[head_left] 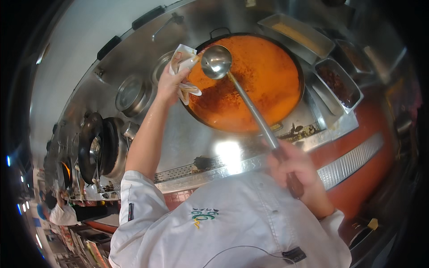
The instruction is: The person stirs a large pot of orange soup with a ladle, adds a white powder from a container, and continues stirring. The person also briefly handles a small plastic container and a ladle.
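My right hand [296, 166] is wrapped round the dark grip of a long steel ladle [254, 114]. The ladle's bowl is raised at the left side of a large round pan [302, 73] and overlaps its orange-red liquid [263, 85]. Darker reddish-brown bits spread through the liquid's left and middle. At the pan's left rim, my left hand [170, 85] is closed on a folded white cloth [183, 59] with brownish stains. Its folds stick out above and below the fingers. Whether the cloth touches the rim I cannot tell.
Metal trays stand right of the pan, one with yellowish contents [297, 35], another with dark red-brown pieces [335, 85]. Lidded round pots [130, 94] and dark woks [91, 143] sit left. A perforated drain strip [178, 172] runs along the front. Another person [62, 212] stands far left.
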`<state>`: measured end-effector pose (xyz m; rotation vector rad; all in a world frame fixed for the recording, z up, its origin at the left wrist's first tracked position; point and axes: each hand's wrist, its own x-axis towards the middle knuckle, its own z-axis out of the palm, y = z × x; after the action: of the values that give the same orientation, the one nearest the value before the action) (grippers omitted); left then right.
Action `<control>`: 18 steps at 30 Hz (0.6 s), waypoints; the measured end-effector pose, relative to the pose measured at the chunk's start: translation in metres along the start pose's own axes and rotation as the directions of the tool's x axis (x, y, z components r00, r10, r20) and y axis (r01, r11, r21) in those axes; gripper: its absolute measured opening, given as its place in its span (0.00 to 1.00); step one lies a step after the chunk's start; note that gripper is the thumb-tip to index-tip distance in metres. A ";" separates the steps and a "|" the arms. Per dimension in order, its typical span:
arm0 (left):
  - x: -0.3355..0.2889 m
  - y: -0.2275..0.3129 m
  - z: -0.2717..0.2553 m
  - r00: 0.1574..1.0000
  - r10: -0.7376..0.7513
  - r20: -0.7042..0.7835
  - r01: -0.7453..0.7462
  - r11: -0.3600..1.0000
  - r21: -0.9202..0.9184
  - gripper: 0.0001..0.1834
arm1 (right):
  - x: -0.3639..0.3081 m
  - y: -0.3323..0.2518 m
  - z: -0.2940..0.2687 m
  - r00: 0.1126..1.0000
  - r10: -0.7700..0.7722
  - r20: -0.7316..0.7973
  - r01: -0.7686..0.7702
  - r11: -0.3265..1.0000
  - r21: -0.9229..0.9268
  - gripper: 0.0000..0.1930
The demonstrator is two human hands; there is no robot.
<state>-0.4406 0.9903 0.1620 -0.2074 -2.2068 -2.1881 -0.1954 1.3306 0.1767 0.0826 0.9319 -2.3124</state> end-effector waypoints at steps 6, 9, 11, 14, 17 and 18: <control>0.022 -0.003 0.004 0.999 0.024 -0.044 0.001 0.866 0.500 0.27 | 0.002 0.004 0.008 0.998 0.018 0.061 -0.024 0.995 0.100 0.31; 0.029 -0.008 0.008 0.999 0.044 -0.013 -0.029 0.832 0.554 0.22 | 0.004 0.006 0.007 0.992 0.012 0.122 -0.032 0.985 0.170 0.31; 0.032 -0.012 0.009 0.996 0.083 0.034 -0.086 0.782 0.617 0.20 | 0.005 0.008 0.005 0.993 0.015 0.117 -0.039 0.978 0.206 0.31; 0.037 -0.015 0.012 0.998 0.059 -0.007 -0.045 0.814 0.578 0.19 | 0.006 0.011 0.001 0.988 0.005 0.151 -0.046 0.962 0.270 0.30; 0.040 -0.013 0.016 0.993 0.118 -0.018 -0.073 0.725 0.685 0.18 | 0.007 0.013 -0.004 0.975 0.000 0.223 -0.088 0.920 0.381 0.30; 0.040 -0.011 0.019 0.992 0.127 -0.026 -0.072 0.705 0.705 0.18 | 0.007 0.013 -0.005 0.961 -0.017 0.277 -0.117 0.880 0.461 0.30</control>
<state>-0.4798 1.0121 0.1557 -0.2034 -2.7076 -1.1246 -0.1946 1.3230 0.1626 -0.0106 0.2084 -2.3763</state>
